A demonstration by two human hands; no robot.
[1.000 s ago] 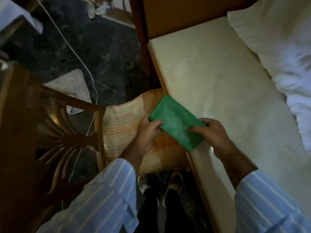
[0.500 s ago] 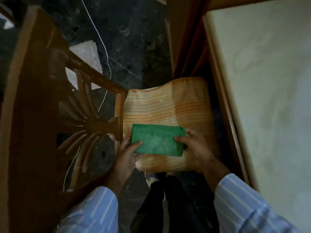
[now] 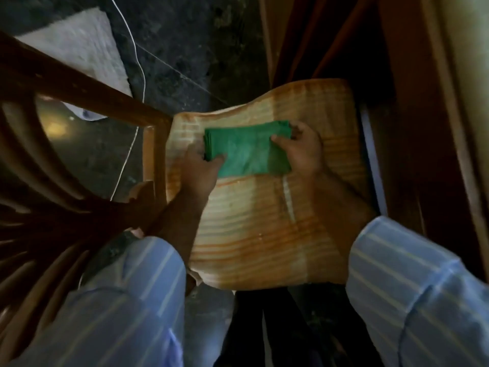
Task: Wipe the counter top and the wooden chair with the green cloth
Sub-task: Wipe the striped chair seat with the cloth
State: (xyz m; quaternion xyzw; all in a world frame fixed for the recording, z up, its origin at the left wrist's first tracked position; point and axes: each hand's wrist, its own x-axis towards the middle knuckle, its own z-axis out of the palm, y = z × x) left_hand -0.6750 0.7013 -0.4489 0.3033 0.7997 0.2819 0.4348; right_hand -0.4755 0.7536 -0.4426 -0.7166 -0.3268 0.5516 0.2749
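Pressing the green cloth [image 3: 247, 148] flat, the head view showed both hands on the wooden chair [image 3: 267, 229] seat. The left hand [image 3: 202, 168] pinched the cloth's left edge, thumb on top; the right hand [image 3: 301, 152] pinched its right edge likewise. The cloth lay folded between the two grips, on the far half of the seat. The step in hand was judged to be wiping the seat; the next move called for strokes toward the near edge. Left of the grips stood the dark chair back [image 3: 79, 91]; beyond lay a dark floor [image 3: 198, 43] with a white cord [image 3: 140, 72].
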